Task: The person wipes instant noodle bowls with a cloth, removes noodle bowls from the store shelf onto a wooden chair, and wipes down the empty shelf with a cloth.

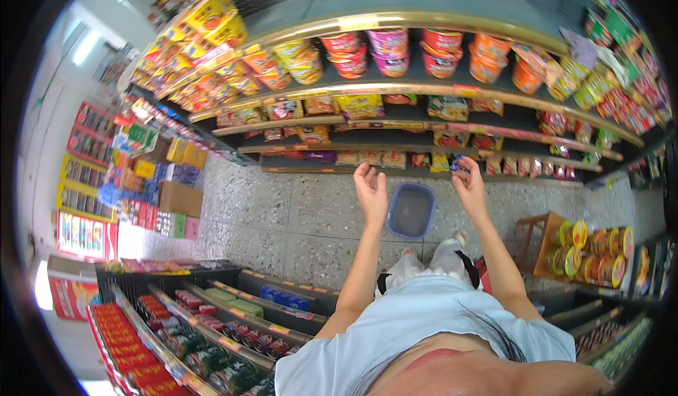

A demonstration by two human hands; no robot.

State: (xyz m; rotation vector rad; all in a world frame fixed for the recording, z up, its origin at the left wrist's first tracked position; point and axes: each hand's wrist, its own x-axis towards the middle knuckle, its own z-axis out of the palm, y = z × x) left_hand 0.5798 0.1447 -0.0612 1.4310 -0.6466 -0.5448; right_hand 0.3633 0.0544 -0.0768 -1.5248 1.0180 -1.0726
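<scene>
My left hand (372,190) is raised in front of me, its fingers bent and apart, with nothing in it. Level with it, my right hand (470,185) is also bare, fingers loosely curled. Behind the right fingertips shows a blue packet (457,164), apparently on the bottom shelf. Between and below the hands, a blue plastic tub (408,235) holding greyish liquid stands on the speckled floor (318,205). Facing me, a shelf carries stacked instant noodle cups: red (347,63), purple (390,63) and orange (486,68). Bagged noodles (360,106) fill lower shelves.
A purple cloth (580,47) and a pinkish cloth (539,63) lie over cups at the right. A wooden stool (551,237) bears several noodle cups (609,242). Cartons (180,197) are piled at the left. Behind me is a drinks shelf (233,338).
</scene>
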